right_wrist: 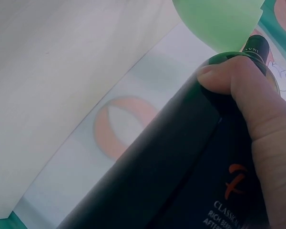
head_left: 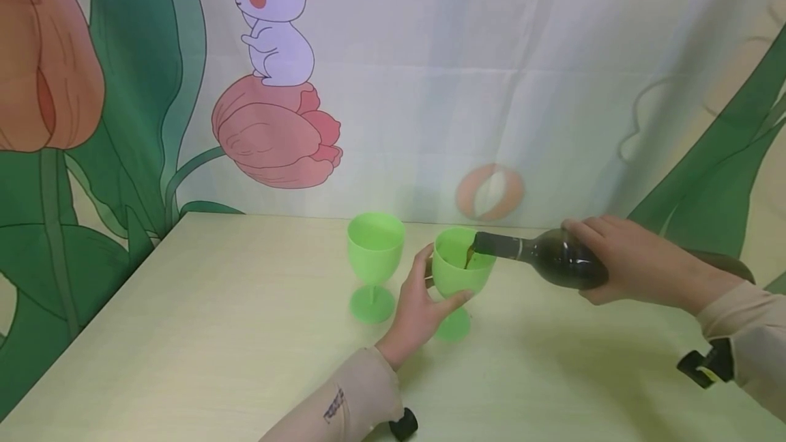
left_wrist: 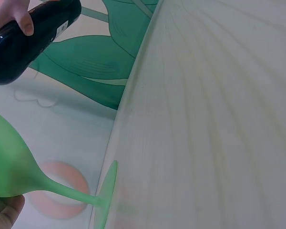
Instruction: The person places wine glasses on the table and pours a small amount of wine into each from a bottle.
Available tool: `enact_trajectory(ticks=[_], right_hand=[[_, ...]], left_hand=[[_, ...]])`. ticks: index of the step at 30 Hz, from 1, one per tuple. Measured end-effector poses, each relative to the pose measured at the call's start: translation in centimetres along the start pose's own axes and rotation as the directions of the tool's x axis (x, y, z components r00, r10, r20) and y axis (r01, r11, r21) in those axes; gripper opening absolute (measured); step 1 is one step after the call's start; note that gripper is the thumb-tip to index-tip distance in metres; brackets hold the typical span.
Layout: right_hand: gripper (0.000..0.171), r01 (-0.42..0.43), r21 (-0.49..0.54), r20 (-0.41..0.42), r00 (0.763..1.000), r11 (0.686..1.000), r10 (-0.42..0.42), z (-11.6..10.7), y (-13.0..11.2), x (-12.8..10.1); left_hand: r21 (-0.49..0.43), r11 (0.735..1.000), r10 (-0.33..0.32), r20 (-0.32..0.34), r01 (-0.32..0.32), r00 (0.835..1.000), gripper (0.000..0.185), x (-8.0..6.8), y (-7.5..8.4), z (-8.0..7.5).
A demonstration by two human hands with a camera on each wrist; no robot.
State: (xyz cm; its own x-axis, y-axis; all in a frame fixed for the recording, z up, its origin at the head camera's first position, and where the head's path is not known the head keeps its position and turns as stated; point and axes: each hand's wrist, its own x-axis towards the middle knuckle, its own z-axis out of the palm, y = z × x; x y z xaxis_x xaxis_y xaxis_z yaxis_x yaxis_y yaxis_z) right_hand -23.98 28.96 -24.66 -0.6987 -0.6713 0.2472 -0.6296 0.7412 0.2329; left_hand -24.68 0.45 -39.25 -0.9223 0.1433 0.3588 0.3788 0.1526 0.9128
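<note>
My right hand point(head_left: 645, 261) grips a dark wine bottle point(head_left: 568, 261) by its body, tilted almost level with the neck pointing left. From its mouth, over the rim of a green goblet point(head_left: 463, 278), a thin dark stream of liquid runs inside the cup. My left hand point(head_left: 420, 309) holds that goblet round the bowl, thumb in front and fingers behind. In the left wrist view the goblet's foot point(left_wrist: 107, 195) shows close to the tabletop; whether it touches cannot be told. The right wrist view shows the bottle's label point(right_wrist: 229, 205) and my thumb point(right_wrist: 229, 78) across its shoulder.
A second green goblet point(head_left: 376, 251) stands upright on the pale table point(head_left: 245, 333), left of the held one. Behind the table's back edge hangs a curtain point(head_left: 417, 87) printed with a rabbit and tulips. Small black devices point(head_left: 706, 363) are strapped at both wrists.
</note>
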Motion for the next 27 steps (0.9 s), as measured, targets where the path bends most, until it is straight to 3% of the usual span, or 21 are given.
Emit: enact_trajectory(ticks=[27], right_hand=[[0.078,0.0,-0.002,0.011,1.0,1.0,0.0,-0.21,-0.35,0.26]], left_hand=[[-0.002,1.0,0.028,-0.002,-0.028,1.0,0.083,-0.02,-0.01,-0.02]])
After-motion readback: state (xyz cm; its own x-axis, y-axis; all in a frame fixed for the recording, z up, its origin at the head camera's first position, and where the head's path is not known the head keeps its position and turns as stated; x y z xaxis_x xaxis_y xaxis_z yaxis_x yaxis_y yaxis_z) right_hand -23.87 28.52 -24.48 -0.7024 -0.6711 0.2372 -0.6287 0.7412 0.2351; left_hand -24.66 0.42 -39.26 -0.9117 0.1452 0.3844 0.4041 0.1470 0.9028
